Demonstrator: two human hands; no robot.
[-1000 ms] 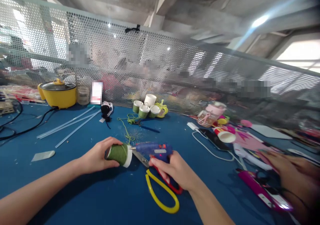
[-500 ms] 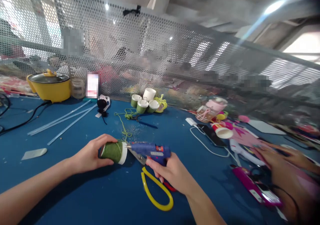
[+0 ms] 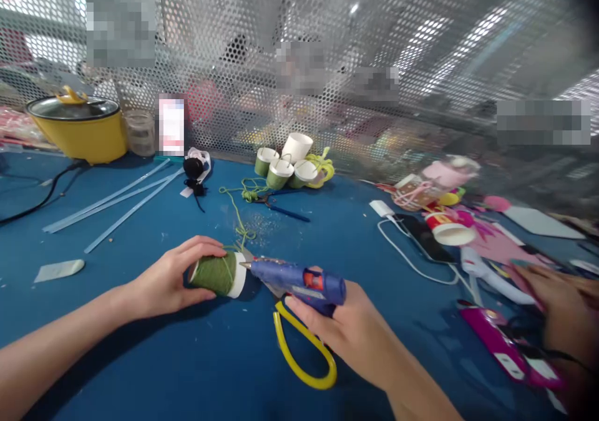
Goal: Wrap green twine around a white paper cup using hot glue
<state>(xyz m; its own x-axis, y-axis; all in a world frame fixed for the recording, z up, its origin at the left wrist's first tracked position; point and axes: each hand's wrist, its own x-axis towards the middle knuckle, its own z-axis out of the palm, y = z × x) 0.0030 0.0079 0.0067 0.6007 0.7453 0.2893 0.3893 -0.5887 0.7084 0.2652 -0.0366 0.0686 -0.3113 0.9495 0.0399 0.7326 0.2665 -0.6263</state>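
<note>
Your left hand (image 3: 173,279) grasps the yarn-wrapped cup (image 3: 216,275), tipped sideways over the near bench (image 3: 187,358); your right hand (image 3: 344,322) grips the glue gun (image 3: 287,277), nozzle by the rim. Green yarn covers most of the wall; the white rim remains bare.

Deep blue counter (image 3: 154,371). At centre, a white-rimmed cup (image 3: 239,275) wrapped in olive-green yarn (image 3: 214,275), and a blue glue gun (image 3: 283,279) with a red-orange patch. Lower centre, a bright yellow scissors handle (image 3: 322,382). Upper left, a yellow pot (image 3: 84,137) with a dark lid (image 3: 49,107). Upper centre, small green cups (image 3: 279,176) with white rims. Lower right, a magenta device (image 3: 489,335). Across the top, a grey partition (image 3: 206,40) patterned with round holes.
</note>
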